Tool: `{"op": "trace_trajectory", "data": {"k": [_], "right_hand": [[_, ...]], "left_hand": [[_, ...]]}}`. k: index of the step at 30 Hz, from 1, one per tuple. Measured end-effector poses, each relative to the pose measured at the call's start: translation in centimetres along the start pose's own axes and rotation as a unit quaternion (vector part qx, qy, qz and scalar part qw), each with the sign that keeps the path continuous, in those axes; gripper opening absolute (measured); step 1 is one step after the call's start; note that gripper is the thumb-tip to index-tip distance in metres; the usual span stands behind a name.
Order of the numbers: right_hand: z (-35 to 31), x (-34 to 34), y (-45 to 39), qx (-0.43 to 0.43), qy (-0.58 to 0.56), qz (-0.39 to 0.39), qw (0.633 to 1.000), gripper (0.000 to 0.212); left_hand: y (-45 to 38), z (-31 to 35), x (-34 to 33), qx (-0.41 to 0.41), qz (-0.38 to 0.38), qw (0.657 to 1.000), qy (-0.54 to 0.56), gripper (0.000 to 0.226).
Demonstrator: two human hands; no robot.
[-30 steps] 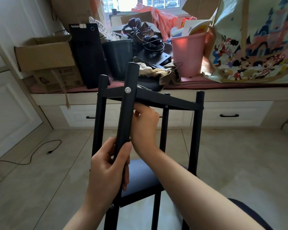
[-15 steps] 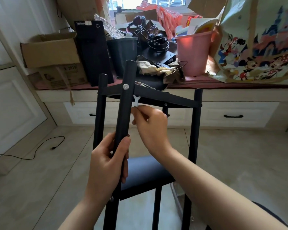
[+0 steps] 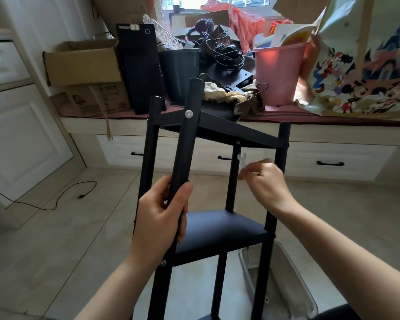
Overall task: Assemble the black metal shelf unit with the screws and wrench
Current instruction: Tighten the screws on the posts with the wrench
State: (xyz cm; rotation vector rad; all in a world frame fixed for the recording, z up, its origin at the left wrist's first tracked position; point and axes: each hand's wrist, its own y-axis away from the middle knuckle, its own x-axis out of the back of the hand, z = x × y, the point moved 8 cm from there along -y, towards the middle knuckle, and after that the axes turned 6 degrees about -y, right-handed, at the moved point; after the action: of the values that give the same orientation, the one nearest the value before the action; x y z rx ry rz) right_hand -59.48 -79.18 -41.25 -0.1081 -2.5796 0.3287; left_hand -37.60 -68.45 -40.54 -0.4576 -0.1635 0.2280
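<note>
The black metal shelf unit (image 3: 219, 229) stands upright in front of me, with a top shelf and a lower shelf between several black posts. My left hand (image 3: 162, 213) grips the nearest post (image 3: 185, 144), which carries a silver screw (image 3: 189, 113) at the top shelf's level. Another screw (image 3: 163, 263) shows low on that post. My right hand (image 3: 263, 181) is to the right, below the top shelf, and pinches a small silver wrench (image 3: 241, 159) that is blurred by motion beside the rear post.
A clear plastic tray (image 3: 284, 278) lies on the tiled floor behind the unit's right posts. A window bench beyond holds cardboard boxes (image 3: 83, 63), a pink bin (image 3: 280, 72), a dark bin and a cartoon bag. A black cable (image 3: 56, 199) trails on the floor at left.
My right hand has moved with the wrench from the near post's joint to the right, toward the rear post. The left hand keeps its grip on the near post.
</note>
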Motion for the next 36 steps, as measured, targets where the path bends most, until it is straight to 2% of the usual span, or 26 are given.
{"op": "trace_trajectory", "data": {"k": [3,7,11,17,21,24,28,32,36], "right_hand": [[2.7,2.3,-0.9,-0.053,0.052,0.046,0.996,0.024],[4.4,3.4,-1.4,-0.091,0.05,0.067,0.992,0.025],[6.5,4.1,-1.5,-0.138,0.043,0.076,0.987,0.023],[7.7,2.1,-1.2,-0.205,-0.124,0.02,0.971,0.014],[7.8,0.8,-1.0,-0.246,-0.166,-0.013,0.955,0.015],[8.3,1.3,-1.0,-0.274,-0.214,0.027,0.937,0.013],[9.0,2.2,-0.7,-0.306,-0.244,0.056,0.919,0.004],[8.6,2.3,-0.7,-0.304,-0.238,0.051,0.921,0.01],[7.8,2.0,-0.6,-0.281,-0.231,0.033,0.931,0.005]], "left_hand": [[0.0,0.0,-0.2,0.002,-0.007,1.0,-0.011,0.032],[-0.3,-0.1,-0.4,-0.007,-0.023,0.999,-0.024,0.02],[-0.8,-0.8,-0.2,0.021,-0.047,0.999,-0.002,0.027],[-1.6,-1.7,0.4,0.041,-0.071,0.996,0.036,0.028],[-1.7,-1.7,0.3,0.031,-0.073,0.996,0.039,0.026],[-1.8,-1.3,0.0,0.013,-0.067,0.998,0.016,0.016],[-2.8,-1.3,-0.3,0.008,-0.069,0.998,-0.012,0.015],[-3.6,-2.1,1.4,-0.006,-0.02,0.997,-0.073,0.02],[-4.3,-2.6,2.6,-0.022,0.002,0.99,-0.141,0.022]]}}
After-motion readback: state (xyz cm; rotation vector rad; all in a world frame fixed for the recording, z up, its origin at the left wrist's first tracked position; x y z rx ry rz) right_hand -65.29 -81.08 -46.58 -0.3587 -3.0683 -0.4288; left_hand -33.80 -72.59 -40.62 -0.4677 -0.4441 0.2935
